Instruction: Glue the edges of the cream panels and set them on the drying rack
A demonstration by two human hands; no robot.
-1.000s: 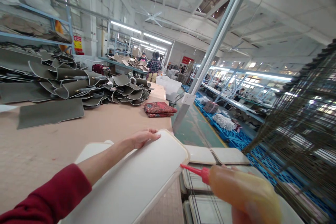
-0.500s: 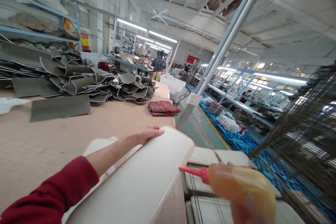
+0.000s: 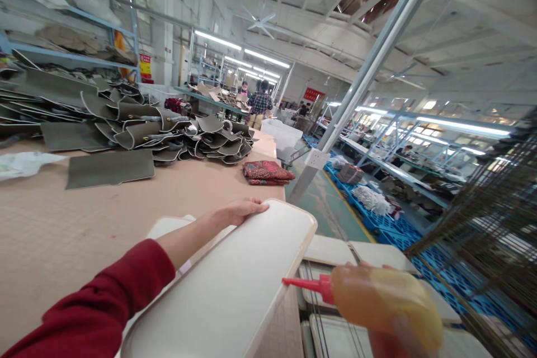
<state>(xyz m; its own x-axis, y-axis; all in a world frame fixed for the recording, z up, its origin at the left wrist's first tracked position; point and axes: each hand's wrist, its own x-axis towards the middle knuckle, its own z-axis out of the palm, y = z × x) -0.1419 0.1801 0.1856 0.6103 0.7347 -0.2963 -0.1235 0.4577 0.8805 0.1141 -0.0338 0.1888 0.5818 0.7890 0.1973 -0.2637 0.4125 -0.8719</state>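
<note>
My left hand (image 3: 245, 210) grips the far left corner of a long white panel (image 3: 235, 274) with rounded corners and a raised pale rim, tilted over the table edge. In my right hand (image 3: 396, 333) is a squeeze bottle (image 3: 377, 297) of amber liquid, lying on its side with the fingers wrapped round it. Its red nozzle (image 3: 304, 284) points left, the tip at the panel's right edge. Whether the tip touches, I cannot tell. Another white panel (image 3: 165, 226) lies partly hidden beneath my left forearm.
Grey-green pieces with white edges (image 3: 168, 128) are heaped at the table's back left. A folded red patterned cloth (image 3: 268, 172) lies near the table edge (image 3: 280, 151). More pale panels (image 3: 381, 254) sit at the lower right, beside a wire rack (image 3: 495, 196). A metal post (image 3: 364, 86) rises beyond.
The nozzle tip has slid along the panel's right edge, nearer to me. My left hand keeps its hold, and the whole view has shifted slightly.
</note>
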